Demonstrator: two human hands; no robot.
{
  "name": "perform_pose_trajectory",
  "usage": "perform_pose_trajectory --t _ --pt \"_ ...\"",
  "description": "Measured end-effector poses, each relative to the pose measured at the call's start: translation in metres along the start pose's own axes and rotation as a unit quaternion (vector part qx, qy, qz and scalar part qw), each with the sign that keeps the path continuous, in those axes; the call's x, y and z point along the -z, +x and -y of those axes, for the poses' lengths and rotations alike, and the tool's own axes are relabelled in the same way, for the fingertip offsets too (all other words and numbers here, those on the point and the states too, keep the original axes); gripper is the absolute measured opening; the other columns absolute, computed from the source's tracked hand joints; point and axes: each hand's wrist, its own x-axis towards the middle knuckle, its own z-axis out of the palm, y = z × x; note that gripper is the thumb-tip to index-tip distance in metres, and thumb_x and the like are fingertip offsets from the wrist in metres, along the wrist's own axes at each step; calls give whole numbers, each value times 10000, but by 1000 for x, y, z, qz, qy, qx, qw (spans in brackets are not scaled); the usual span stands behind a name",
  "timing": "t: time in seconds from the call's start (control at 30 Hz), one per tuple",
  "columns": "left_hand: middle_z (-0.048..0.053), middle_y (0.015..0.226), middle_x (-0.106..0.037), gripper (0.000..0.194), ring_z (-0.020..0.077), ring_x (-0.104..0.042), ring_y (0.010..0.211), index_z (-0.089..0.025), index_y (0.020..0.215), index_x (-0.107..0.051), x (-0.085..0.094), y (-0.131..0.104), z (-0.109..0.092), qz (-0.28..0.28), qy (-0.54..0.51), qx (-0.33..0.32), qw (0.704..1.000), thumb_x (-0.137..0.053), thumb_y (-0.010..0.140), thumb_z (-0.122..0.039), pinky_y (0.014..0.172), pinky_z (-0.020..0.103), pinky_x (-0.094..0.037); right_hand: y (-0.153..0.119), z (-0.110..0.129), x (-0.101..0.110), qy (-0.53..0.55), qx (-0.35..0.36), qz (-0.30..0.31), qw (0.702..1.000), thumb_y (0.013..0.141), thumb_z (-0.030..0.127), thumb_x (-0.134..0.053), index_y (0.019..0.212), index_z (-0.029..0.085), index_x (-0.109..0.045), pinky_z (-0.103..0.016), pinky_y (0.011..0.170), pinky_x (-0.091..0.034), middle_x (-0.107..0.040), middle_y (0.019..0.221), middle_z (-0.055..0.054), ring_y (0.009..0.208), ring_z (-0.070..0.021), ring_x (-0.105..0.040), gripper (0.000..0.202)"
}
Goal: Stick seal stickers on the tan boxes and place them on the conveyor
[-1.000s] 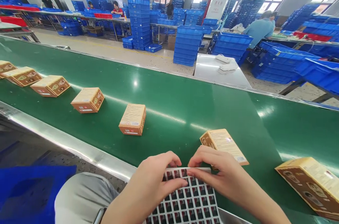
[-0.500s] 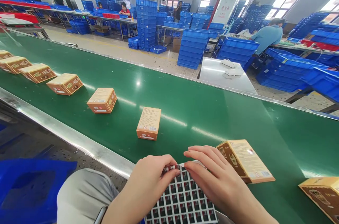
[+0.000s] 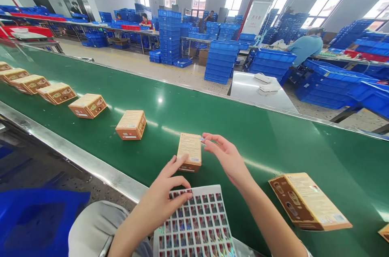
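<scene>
Resting on a smooth green conveyor belt (image 3: pixel 219 117), a cream-topped, brown-sided cardboard box (image 3: pixel 191 146) is being touched near its front left corner by the extended fingers of the left hand (image 3: pixel 162 192). By the curled finger and thumb of that same hand, a thin white sheet (image 3: pixel 209 189) with rows of small, shiny dark-and-red labels (image 3: pixel 205 222) is being pinched at its top margin, on the near side of the box. By the right hand (image 3: pixel 226 157), a tiny, glossy, pale sticker (image 3: pixel 202 139) is being held between narrowed fingertips at the box's right edge; whether contact is being made there cannot be told. To the left of the box and beyond it, a matching brown cardboard carton (image 3: pixel 131 125) is being carried by the belt.

The sticker is being judged almost weightless, flexible and probably tacky underneath, so it is best being gripped by its extreme edge. The sheet is being taken as light and bendy, best being held by its bare margin. The box is being reckoned light and fairly stiff, though liable to slide or dent; its side walls are being favoured for a hold.
</scene>
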Motion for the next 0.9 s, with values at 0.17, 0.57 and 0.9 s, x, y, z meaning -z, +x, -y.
perform_pose_trajectory --t 0.17,0.57,0.9 --pt "-35 1663 -261 109 313 -176 1546 -228 858 -685 -19 2 -11 9 -7 -8 1000 -617 909 -159 1217 573 -333 6 -19 -2 19 -38 -40 998 729 550 -786 819 186 -709 -383 969 -497 -670 1264 -109 1092 -265 -646 383" --pt "-25 1655 -261 109 362 -255 1516 -196 817 -668 -38 6 -27 39 48 -44 997 -647 873 -105 1177 554 -424 -9 -25 9 -9 -70 -104 992 720 528 -757 747 177 -648 -335 778 -537 -669 1246 -121 1019 -284 -662 369" --pt "8 1658 -251 95 403 -263 1504 -177 834 -688 -54 8 -37 59 88 -87 991 -655 863 -93 1155 568 -443 -23 -23 23 -186 -20 -175 967 781 522 -707 964 230 -522 -408 808 -524 -722 969 -86 915 -284 -681 391"
